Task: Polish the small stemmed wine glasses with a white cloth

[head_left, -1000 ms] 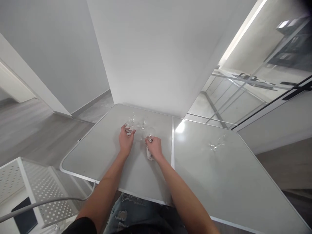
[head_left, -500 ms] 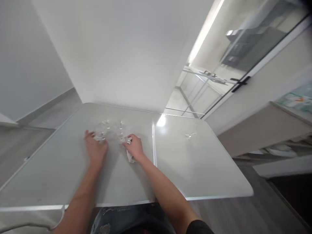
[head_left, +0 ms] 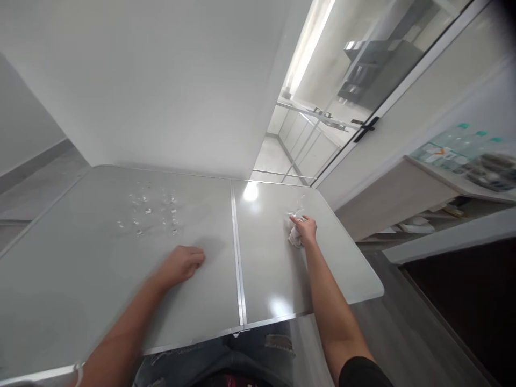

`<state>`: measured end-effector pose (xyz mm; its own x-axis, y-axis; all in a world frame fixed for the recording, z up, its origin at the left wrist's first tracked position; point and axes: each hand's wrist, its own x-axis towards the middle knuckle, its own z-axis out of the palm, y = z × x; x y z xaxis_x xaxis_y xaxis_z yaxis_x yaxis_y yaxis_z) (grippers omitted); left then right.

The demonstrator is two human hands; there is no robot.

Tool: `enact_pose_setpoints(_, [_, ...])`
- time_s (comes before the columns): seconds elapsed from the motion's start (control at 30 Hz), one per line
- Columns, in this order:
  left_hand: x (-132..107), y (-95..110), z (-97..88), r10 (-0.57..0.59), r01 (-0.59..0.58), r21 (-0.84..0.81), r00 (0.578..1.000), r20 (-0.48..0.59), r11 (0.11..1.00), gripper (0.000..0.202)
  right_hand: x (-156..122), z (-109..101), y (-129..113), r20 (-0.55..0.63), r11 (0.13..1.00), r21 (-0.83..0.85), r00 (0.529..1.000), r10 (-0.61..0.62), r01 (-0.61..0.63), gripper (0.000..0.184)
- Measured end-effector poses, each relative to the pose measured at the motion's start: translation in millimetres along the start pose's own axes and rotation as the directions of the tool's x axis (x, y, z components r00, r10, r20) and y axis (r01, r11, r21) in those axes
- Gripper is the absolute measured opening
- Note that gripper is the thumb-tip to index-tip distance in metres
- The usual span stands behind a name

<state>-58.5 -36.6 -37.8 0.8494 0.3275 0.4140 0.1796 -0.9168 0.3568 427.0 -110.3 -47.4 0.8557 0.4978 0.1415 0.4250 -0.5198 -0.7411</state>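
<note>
My right hand (head_left: 305, 230) is stretched far to the right over the grey table (head_left: 201, 301), closed on a crumpled white cloth (head_left: 294, 236). Its fingertips touch a clear stemmed glass (head_left: 299, 205) lying near the table's far right corner. My left hand (head_left: 183, 263) rests on the table near the middle with its fingers curled and nothing seen in them. Several small clear glasses (head_left: 149, 212) stand in a group on the left half, beyond my left hand.
A metal seam (head_left: 237, 269) splits the table into two halves. A white wall stands behind it. To the right are a glass door with a black handle (head_left: 365, 128) and a low shelf unit (head_left: 443, 188) with bottles and dishes.
Both hands have left the group of glasses. My right hand moved right with the cloth to the lone glass, my left drew back toward me, and the view swung right.
</note>
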Motion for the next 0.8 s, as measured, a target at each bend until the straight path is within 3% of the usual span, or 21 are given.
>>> enact_pose_setpoints(0.07, [5.8, 8.9, 10.0, 0.007, -0.005, -0.009, 0.984, 0.177, 1.0, 0.021, 6.9, 8.1, -1.0, 0.015, 1.0, -0.024, 1.0, 0.011, -0.011, 0.07])
enact_pose_setpoints(0.17, [5.9, 14.1, 19.1, -0.021, 0.021, 0.001, 0.951, 0.308, 1.0, 0.019, 12.9, 18.1, -7.4, -0.014, 0.996, -0.088, 1.0, 0.006, -0.007, 0.048])
enact_pose_setpoints(0.33, [0.3, 9.5, 22.5, -0.065, 0.061, 0.023, 0.953, 0.296, 0.998, 0.02, 1.6, 26.0, -36.5, -0.029, 0.991, -0.109, 0.996, -0.081, 0.077, 0.03])
enact_pose_setpoints(0.47, [-1.1, 6.5, 24.2, -0.038, 0.036, 0.013, 0.969, 0.246, 0.999, 0.022, -64.9, 50.9, -85.5, 0.113, 0.96, 0.055, 0.954, -0.279, 0.275, 0.036])
enact_pose_setpoints(0.53, [-1.2, 6.9, 24.4, -0.019, 0.017, 0.011, 0.975, 0.219, 1.0, 0.022, -112.7, 71.6, -114.5, 0.313, 0.93, 0.225, 0.882, -0.352, 0.291, 0.038])
enact_pose_setpoints(0.6, [-1.4, 8.0, 23.5, 0.001, -0.002, 0.009, 0.986, 0.168, 1.0, 0.022, -157.8, 92.3, -141.5, 0.479, 0.903, 0.323, 0.774, -0.413, 0.282, 0.037])
enact_pose_setpoints(0.67, [-1.9, 9.0, 21.8, 0.024, -0.025, 0.001, 0.995, 0.094, 1.0, 0.022, -191.8, 108.7, -162.5, 0.522, 0.858, 0.351, 0.682, -0.512, 0.375, 0.035])
enact_pose_setpoints(0.8, [-3.3, 9.1, 19.1, 0.027, -0.027, 0.01, 0.998, -0.051, 1.0, 0.021, -219.7, 124.9, -180.9, 0.544, 0.814, 0.324, 0.608, -0.578, 0.483, 0.037])
